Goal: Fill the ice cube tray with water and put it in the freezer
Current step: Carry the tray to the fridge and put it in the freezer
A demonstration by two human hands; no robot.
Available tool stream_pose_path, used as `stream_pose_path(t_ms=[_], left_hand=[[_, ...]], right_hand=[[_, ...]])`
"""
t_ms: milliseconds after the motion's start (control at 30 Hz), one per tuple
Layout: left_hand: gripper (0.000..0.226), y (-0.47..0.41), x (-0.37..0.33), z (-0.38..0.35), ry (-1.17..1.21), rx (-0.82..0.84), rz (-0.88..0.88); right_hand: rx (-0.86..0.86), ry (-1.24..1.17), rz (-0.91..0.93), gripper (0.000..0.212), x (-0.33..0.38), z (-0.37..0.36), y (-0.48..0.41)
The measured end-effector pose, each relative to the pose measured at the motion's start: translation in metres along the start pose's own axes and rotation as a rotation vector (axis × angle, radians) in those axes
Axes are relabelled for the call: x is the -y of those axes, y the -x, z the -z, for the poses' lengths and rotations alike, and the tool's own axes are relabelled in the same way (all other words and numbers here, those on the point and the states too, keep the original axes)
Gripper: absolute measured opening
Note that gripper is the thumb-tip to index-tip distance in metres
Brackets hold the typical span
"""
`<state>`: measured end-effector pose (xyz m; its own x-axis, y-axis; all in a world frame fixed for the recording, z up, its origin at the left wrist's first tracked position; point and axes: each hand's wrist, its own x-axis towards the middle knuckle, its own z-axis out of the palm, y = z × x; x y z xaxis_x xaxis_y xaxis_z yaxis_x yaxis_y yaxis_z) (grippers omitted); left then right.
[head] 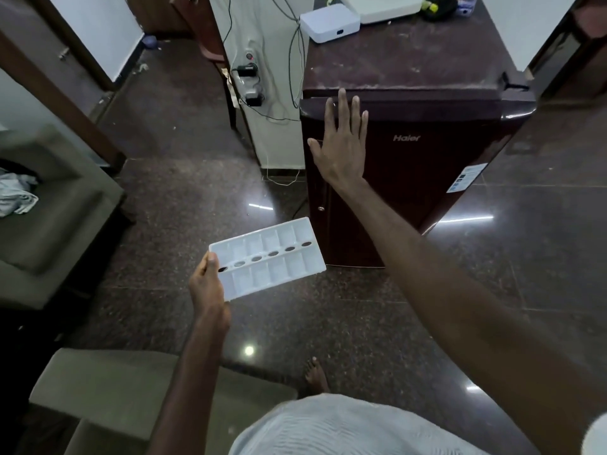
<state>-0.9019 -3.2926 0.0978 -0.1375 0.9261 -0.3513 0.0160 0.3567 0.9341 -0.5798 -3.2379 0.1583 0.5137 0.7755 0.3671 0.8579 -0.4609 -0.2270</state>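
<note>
The ice cube tray (295, 264) is white plastic, smooth, with a soft, slightly translucent sheen. The mini fridge (410, 192) has a glossy maroon door, smooth enough to catch reflections, while the fridge top (404, 60) looks matt, dusty and scuffed. The white box (330, 23) on it is smooth satin plastic. The floor (184, 198) is dark speckled polished stone, mirror-glossy under the lights. The armchair (59, 198) wears matt grey cloth, and the crumpled cloth (16, 195) on it looks soft and dull.

1 head-worn view looks forward and down toward the fridge (427, 165).
</note>
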Motion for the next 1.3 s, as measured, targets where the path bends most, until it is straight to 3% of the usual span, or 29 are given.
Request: stream_pose_path(t_ms=[500,800,1300], left_hand=[[0.02,0.0,0.001,-0.002,-0.01,0.021,0.014],[0.025,0.0,-0.002,-0.002,0.022,0.024,0.023],[0.023,0.003,0.001,0.003,-0.018,0.04,0.009]], right_hand=[[0.142,0.142,0.064,0.087,-0.006,-0.021,-0.054],[0.353,0.119,0.033,0.091,-0.015,-0.036,-0.076],[0.345,0.122,0.001,0.097,-0.016,-0.031,-0.071]])
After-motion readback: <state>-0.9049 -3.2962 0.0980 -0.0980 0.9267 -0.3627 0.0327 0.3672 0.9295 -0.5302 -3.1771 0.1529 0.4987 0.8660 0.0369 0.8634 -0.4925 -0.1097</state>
